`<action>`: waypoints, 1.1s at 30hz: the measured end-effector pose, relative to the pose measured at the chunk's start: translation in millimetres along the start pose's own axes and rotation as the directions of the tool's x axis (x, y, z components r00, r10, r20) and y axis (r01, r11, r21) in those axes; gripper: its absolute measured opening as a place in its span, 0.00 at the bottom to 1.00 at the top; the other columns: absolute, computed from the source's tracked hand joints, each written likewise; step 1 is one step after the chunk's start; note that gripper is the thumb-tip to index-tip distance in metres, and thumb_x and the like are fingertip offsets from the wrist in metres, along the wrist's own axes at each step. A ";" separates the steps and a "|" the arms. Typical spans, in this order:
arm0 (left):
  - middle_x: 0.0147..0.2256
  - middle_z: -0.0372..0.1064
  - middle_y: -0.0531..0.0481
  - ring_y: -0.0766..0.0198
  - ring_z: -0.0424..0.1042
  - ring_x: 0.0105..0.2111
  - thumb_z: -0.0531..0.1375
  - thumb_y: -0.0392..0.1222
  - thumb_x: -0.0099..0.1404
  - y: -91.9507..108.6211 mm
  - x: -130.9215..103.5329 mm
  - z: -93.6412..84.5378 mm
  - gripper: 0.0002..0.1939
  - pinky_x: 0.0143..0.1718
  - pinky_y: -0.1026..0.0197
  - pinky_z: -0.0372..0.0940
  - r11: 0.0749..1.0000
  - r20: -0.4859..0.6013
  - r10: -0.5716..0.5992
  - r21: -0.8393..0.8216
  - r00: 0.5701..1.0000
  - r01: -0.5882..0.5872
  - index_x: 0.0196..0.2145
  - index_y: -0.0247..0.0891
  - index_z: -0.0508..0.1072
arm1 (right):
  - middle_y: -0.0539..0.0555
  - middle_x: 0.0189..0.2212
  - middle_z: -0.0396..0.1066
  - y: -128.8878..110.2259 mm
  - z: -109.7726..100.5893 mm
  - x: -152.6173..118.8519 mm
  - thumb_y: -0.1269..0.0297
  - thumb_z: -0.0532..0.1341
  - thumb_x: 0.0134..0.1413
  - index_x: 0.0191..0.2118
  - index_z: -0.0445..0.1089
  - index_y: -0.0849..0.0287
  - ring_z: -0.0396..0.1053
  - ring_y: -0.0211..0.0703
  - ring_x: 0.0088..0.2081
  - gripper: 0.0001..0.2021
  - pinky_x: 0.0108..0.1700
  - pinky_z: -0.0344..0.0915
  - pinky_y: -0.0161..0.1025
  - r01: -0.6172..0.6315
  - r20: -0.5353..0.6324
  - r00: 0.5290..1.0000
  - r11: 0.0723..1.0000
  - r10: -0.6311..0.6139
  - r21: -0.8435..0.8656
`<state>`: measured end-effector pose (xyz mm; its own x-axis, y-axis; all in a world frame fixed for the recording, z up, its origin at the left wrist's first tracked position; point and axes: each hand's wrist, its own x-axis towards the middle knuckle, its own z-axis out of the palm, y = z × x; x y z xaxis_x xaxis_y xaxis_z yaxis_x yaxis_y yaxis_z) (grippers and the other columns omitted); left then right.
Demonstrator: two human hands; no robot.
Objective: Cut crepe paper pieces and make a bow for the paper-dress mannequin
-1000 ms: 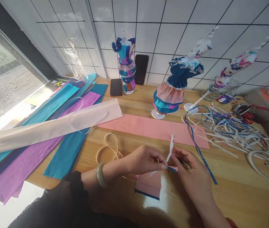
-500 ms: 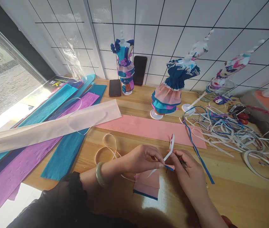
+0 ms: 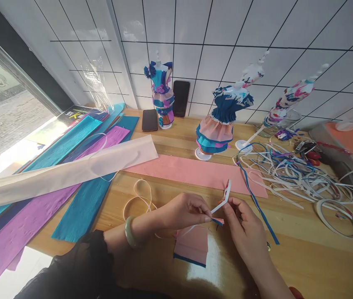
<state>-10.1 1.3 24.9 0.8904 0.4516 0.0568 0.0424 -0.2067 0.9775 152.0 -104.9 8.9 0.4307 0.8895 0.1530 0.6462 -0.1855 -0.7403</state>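
Note:
My left hand [image 3: 188, 211] is closed, its thumb and fingers pinching a small folded piece of pink paper [image 3: 218, 221] with a blue edge. A narrow white strip [image 3: 220, 205] rises from beside that fold to my right hand [image 3: 246, 226], which pinches it between thumb and forefinger. The strip's free end bends upward and shows a little red. Below my hands, a pink paper piece [image 3: 191, 246] with a dark blue border lies on the table. Whether it joins the folded part is hidden behind my left hand.
A long pink paper strip [image 3: 188, 168] lies ahead, with a cream strip [image 3: 70, 171] and purple paper [image 3: 39, 207] to the left. Dressed doll forms [image 3: 215, 128] stand near the tiled wall. Tangled white strips [image 3: 294, 174] and a tape roll [image 3: 338, 218] lie right.
The view has tilted up slightly. My right hand has drawn a little away from my left, and the white strip between them leans flatter. Both grips stay closed.

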 end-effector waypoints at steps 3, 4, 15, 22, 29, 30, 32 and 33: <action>0.31 0.70 0.46 0.66 0.69 0.32 0.57 0.41 0.60 0.1 -1.2 1.1 0.08 0.36 0.65 0.64 0.996 0.035 0.065 0.051 0.997 -0.066 0.30 0.34 0.74 | 0.54 0.35 0.72 -2.3 -1.1 0.8 0.57 0.52 0.58 0.40 0.65 0.56 0.69 0.43 0.36 0.11 0.36 0.65 0.38 -0.038 0.011 0.999 0.994 0.037 0.098; 0.31 0.70 0.45 0.65 0.69 0.33 0.56 0.40 0.61 0.5 -1.6 1.7 0.09 0.37 0.65 0.64 0.993 0.050 0.086 0.074 0.995 -0.090 0.31 0.34 0.74 | 0.54 0.35 0.72 -2.7 -1.4 1.5 0.57 0.52 0.59 0.40 0.65 0.56 0.69 0.42 0.36 0.11 0.36 0.65 0.38 -0.037 0.020 0.999 0.992 0.035 0.122; 0.32 0.73 0.44 0.62 0.71 0.36 0.55 0.38 0.62 5.6 -1.9 4.4 0.09 0.41 0.62 0.64 0.967 0.071 0.188 0.161 0.979 -0.198 0.33 0.39 0.75 | 0.54 0.32 0.73 -0.2 0.9 4.9 0.54 0.50 0.59 0.36 0.65 0.56 0.70 0.41 0.32 0.13 0.34 0.67 0.38 -0.077 0.091 0.994 0.983 0.062 0.168; 0.30 0.72 0.44 0.63 0.70 0.33 0.56 0.37 0.61 9.3 -1.5 4.7 0.07 0.38 0.63 0.64 0.971 0.082 0.208 0.105 0.975 -0.216 0.30 0.36 0.75 | 0.55 0.34 0.73 3.4 1.5 5.3 0.54 0.52 0.58 0.38 0.65 0.57 0.71 0.43 0.36 0.12 0.38 0.67 0.40 -0.086 0.091 0.994 0.974 0.068 0.209; 0.30 0.72 0.45 0.61 0.71 0.35 0.57 0.38 0.60 11.6 -1.8 5.8 0.07 0.42 0.60 0.65 0.969 0.098 0.226 0.079 0.969 -0.234 0.28 0.37 0.74 | 0.55 0.36 0.74 2.9 0.7 5.2 0.53 0.53 0.56 0.39 0.66 0.56 0.72 0.45 0.38 0.13 0.39 0.67 0.41 -0.138 0.086 0.989 0.960 0.121 0.244; 0.29 0.72 0.45 0.61 0.70 0.36 0.56 0.38 0.61 13.0 -1.9 5.9 0.07 0.44 0.60 0.64 0.965 0.105 0.243 0.076 0.964 -0.252 0.28 0.38 0.74 | 0.56 0.37 0.74 2.7 0.7 5.1 0.53 0.54 0.56 0.39 0.66 0.57 0.72 0.46 0.38 0.13 0.39 0.67 0.41 -0.144 0.090 0.988 0.956 0.125 0.254; 0.29 0.72 0.45 0.62 0.70 0.37 0.55 0.39 0.62 15.6 -1.8 6.1 0.08 0.47 0.59 0.63 0.956 0.125 0.270 0.078 0.955 -0.281 0.28 0.38 0.73 | 0.56 0.37 0.74 2.8 1.2 4.8 0.53 0.55 0.55 0.39 0.65 0.57 0.72 0.46 0.38 0.13 0.40 0.67 0.42 -0.167 0.119 0.983 0.949 0.140 0.268; 0.29 0.72 0.46 0.63 0.71 0.36 0.55 0.39 0.62 16.4 -1.7 6.1 0.09 0.49 0.59 0.62 0.950 0.138 0.287 0.083 0.948 -0.300 0.27 0.37 0.73 | 0.56 0.37 0.74 3.2 1.7 4.6 0.53 0.55 0.55 0.39 0.65 0.57 0.72 0.46 0.38 0.13 0.40 0.67 0.42 -0.183 0.138 0.979 0.945 0.150 0.271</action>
<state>-8.2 -8.1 39.7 0.9187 0.2491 0.3065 -0.1892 -0.4035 0.8952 155.0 -100.7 6.1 0.4312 0.9008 -0.0516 0.3609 -0.2245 -0.9052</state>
